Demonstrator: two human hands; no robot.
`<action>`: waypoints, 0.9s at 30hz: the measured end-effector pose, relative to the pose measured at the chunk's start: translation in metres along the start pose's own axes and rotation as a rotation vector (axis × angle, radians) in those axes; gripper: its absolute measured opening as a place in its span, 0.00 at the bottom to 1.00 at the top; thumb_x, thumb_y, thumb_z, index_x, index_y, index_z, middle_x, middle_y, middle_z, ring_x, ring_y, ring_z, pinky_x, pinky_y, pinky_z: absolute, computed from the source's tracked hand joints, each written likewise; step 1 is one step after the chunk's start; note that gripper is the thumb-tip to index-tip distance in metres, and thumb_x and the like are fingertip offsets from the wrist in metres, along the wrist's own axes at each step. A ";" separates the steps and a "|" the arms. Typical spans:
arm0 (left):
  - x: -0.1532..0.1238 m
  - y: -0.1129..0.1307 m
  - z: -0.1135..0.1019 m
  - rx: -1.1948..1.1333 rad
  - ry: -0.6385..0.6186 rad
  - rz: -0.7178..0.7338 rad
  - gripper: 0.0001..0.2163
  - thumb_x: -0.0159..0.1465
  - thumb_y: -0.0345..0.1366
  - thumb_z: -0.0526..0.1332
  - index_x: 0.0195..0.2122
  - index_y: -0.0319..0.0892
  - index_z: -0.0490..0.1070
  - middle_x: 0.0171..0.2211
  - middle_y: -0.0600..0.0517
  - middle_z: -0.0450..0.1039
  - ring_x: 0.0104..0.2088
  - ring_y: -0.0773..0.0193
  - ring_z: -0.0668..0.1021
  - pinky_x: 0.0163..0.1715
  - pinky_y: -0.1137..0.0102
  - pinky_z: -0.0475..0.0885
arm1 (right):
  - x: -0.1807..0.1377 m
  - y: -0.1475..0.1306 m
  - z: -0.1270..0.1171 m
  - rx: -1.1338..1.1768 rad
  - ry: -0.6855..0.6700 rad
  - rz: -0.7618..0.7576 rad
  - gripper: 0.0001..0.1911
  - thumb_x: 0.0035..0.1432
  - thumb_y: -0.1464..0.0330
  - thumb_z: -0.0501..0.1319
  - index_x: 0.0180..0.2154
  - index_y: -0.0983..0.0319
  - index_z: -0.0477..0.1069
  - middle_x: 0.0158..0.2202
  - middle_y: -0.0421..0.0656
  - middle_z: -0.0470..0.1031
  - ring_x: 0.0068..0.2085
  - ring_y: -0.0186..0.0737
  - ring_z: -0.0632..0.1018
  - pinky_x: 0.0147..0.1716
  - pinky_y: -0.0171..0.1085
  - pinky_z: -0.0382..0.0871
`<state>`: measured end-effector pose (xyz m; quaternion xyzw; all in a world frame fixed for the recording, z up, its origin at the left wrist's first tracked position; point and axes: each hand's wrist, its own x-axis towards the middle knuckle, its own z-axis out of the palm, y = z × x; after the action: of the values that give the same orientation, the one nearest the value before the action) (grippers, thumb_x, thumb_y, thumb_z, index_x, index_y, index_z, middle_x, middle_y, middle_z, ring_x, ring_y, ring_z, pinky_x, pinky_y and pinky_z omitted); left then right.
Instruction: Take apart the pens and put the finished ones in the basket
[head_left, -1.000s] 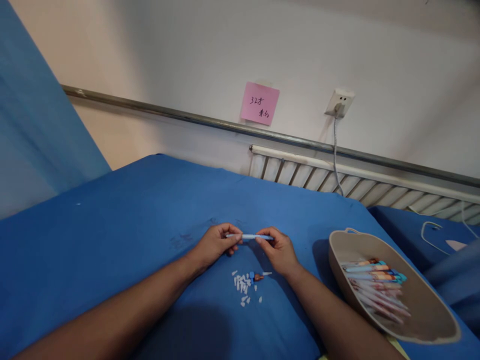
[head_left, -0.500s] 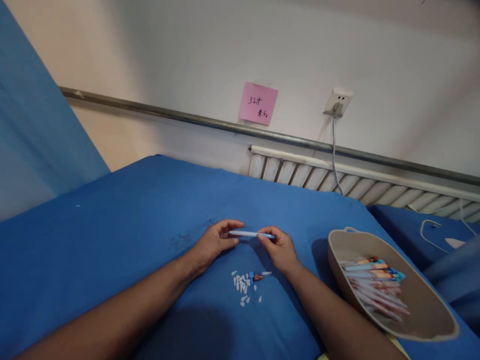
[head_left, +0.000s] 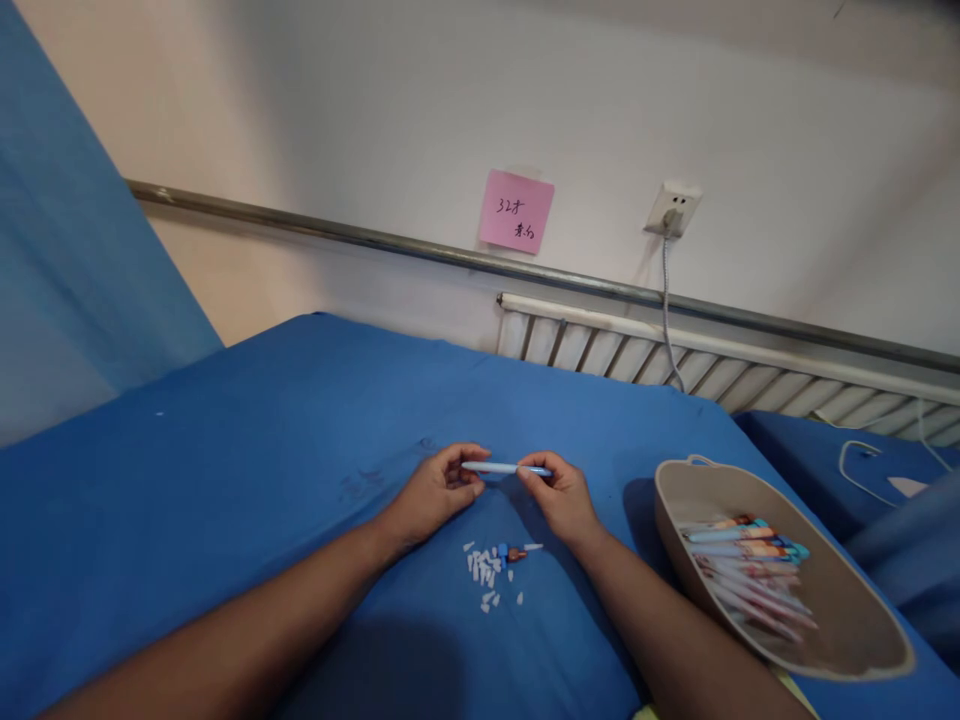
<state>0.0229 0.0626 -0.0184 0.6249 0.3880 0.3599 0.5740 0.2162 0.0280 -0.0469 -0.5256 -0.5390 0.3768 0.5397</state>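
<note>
My right hand (head_left: 561,498) pinches a slim light-blue and white pen (head_left: 491,467) near its darker blue end. The pen lies level above the blue sheet. Its far end reaches into the gap between the thumb and fingers of my left hand (head_left: 435,492), which is curved but open, with no firm grip visible. Just below my hands, several small white cone-shaped pieces (head_left: 484,567) lie scattered on the sheet. Beside them is a small blue and brown figure-like piece (head_left: 511,553), with a white tip at its right.
To my right stands a beige basin (head_left: 847,610) with several pens (head_left: 750,560) in it, some pink, some blue. The blue sheet (head_left: 247,430) covers the surface. Behind it are a radiator (head_left: 600,340), a metal rail (head_left: 360,238) and a plugged-in cord (head_left: 667,300).
My left thumb and fingers have shifted very slightly along the pen's end. The pen and my right hand stay almost in place, and the view has moved a little.
</note>
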 end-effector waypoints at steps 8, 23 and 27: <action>0.005 -0.001 0.000 0.025 -0.044 -0.090 0.17 0.56 0.49 0.60 0.31 0.37 0.69 0.25 0.53 0.72 0.22 0.70 0.71 0.25 0.73 0.67 | -0.001 0.001 0.000 -0.008 -0.032 -0.026 0.12 0.52 0.61 0.61 0.35 0.63 0.72 0.22 0.36 0.67 0.23 0.31 0.66 0.24 0.31 0.58; 0.012 -0.015 -0.007 0.046 -0.020 0.021 0.13 0.48 0.37 0.65 0.33 0.38 0.70 0.28 0.53 0.72 0.24 0.69 0.72 0.26 0.74 0.67 | 0.011 0.012 0.004 0.263 -0.067 0.067 0.16 0.48 0.56 0.64 0.28 0.62 0.66 0.20 0.36 0.71 0.18 0.28 0.66 0.19 0.29 0.58; 0.013 -0.015 -0.007 0.033 -0.017 0.021 0.22 0.50 0.41 0.64 0.45 0.39 0.66 0.36 0.50 0.74 0.29 0.66 0.75 0.26 0.73 0.69 | 0.014 0.011 0.007 0.249 -0.064 0.090 0.17 0.45 0.55 0.64 0.26 0.62 0.66 0.18 0.36 0.70 0.16 0.27 0.65 0.17 0.28 0.57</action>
<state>0.0212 0.0776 -0.0326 0.6412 0.3825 0.3543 0.5631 0.2128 0.0446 -0.0557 -0.4661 -0.4806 0.4812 0.5659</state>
